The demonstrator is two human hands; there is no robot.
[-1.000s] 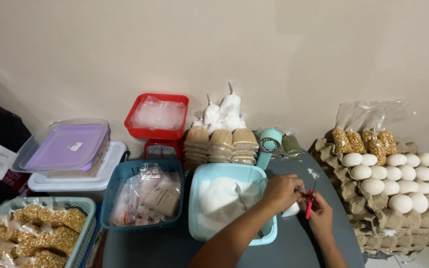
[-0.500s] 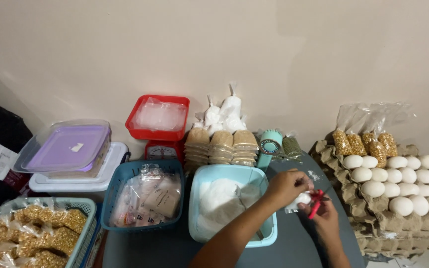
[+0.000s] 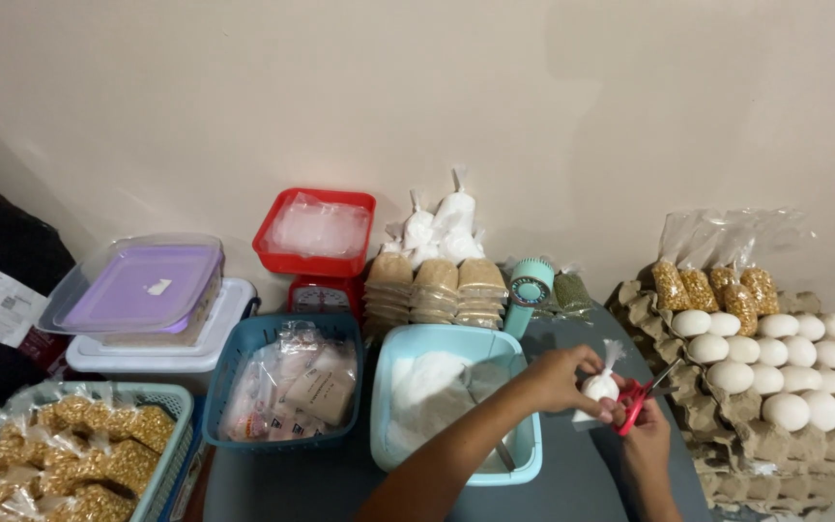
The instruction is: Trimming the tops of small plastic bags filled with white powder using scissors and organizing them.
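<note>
My left hand (image 3: 555,379) reaches across from the lower middle and grips a small clear bag of white powder (image 3: 599,385), its twisted top pointing up. My right hand (image 3: 646,437) holds red-handled scissors (image 3: 638,399) right beside the bag, blades angled up to the right. Both hands hover over the dark tabletop (image 3: 572,478), just right of a light blue tub (image 3: 408,353) that holds white powder and a scoop.
Trays of white eggs (image 3: 785,372) are stacked at the right, with bags of yellow kernels behind. A dark blue basket of packets (image 3: 287,382) sits left of the tub. Behind stand a red scale, brown packets, white bags and a teal tape dispenser (image 3: 528,292). Lidded boxes and a snack basket lie far left.
My left hand has lifted the small white bag slightly and turned it upright. My right hand with the red scissors has moved in close beside it.
</note>
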